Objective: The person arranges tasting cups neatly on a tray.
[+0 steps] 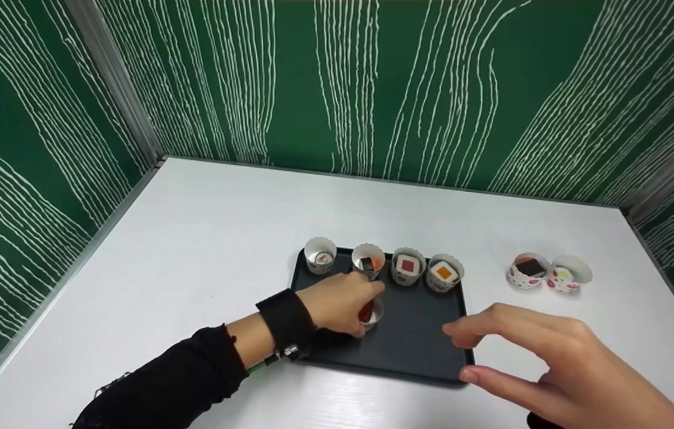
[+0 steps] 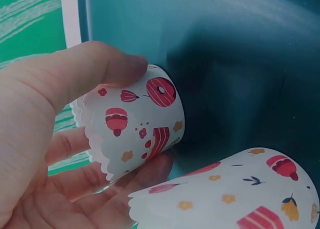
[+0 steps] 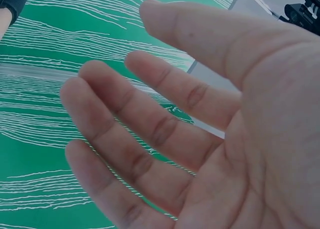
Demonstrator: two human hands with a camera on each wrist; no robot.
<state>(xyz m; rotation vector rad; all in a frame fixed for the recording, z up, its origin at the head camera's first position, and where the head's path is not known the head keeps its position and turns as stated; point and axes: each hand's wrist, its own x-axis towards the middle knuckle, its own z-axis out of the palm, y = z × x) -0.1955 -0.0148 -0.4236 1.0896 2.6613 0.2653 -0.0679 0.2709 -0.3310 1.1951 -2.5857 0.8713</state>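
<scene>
My left hand (image 1: 337, 301) is over the left part of a dark tray (image 1: 414, 339). It grips a paper baking cup (image 1: 377, 313) that has something orange-red inside. In the left wrist view, the thumb and fingers curl round this cup's printed side (image 2: 145, 121), and a second printed cup (image 2: 240, 199) stands beside it. Several cups line the tray's back edge, among them a cup with a dark and orange piece (image 1: 368, 262) just behind the left hand. My right hand (image 1: 551, 351) hovers off the tray's right edge, fingers spread and holding nothing.
Also in the back row are a cup with a red-centred white piece (image 1: 408, 266), a cup with an orange-centred one (image 1: 444, 272) and a far-left cup (image 1: 320, 256). Right of the tray, two cups (image 1: 526, 273) stand together on the white table (image 1: 224, 238). Green walls (image 1: 295, 77) enclose it.
</scene>
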